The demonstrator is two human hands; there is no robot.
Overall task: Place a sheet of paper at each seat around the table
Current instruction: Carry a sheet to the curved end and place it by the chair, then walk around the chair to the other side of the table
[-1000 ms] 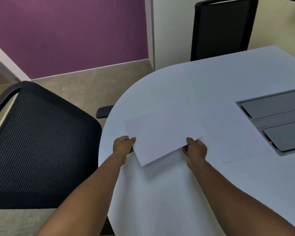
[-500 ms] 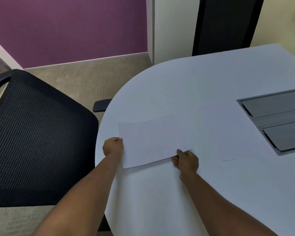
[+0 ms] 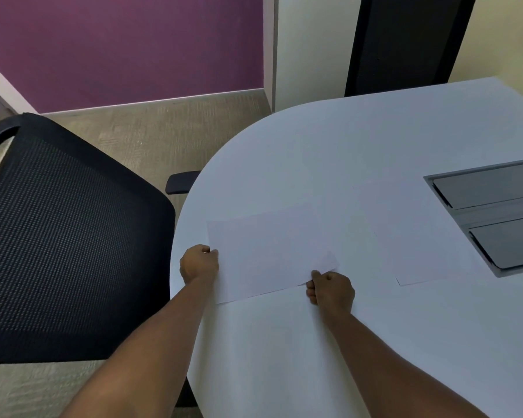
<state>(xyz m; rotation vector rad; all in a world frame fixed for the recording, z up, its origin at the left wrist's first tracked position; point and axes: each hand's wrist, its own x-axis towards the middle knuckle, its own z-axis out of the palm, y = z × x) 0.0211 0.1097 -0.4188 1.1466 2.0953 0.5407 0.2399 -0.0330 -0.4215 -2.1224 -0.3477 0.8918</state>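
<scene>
A white sheet of paper (image 3: 269, 251) lies almost flat on the white rounded table (image 3: 329, 152), near the table's left edge beside the black mesh chair (image 3: 64, 236). My left hand (image 3: 198, 263) pinches the sheet's left edge. My right hand (image 3: 329, 288) pinches its near right corner, which curls up slightly. A second white sheet (image 3: 411, 233) lies flat on the table to the right, faint against the tabletop.
A grey cable box with two lids (image 3: 495, 215) is set into the table at the right. A second black chair (image 3: 405, 43) stands at the far side against the cream wall. A chair armrest (image 3: 181, 182) pokes out at the table's left edge.
Both hands carried the sheet left and down toward the table's left edge, and it went from tilted to nearly flat on the tabletop. The view shifted slightly left.
</scene>
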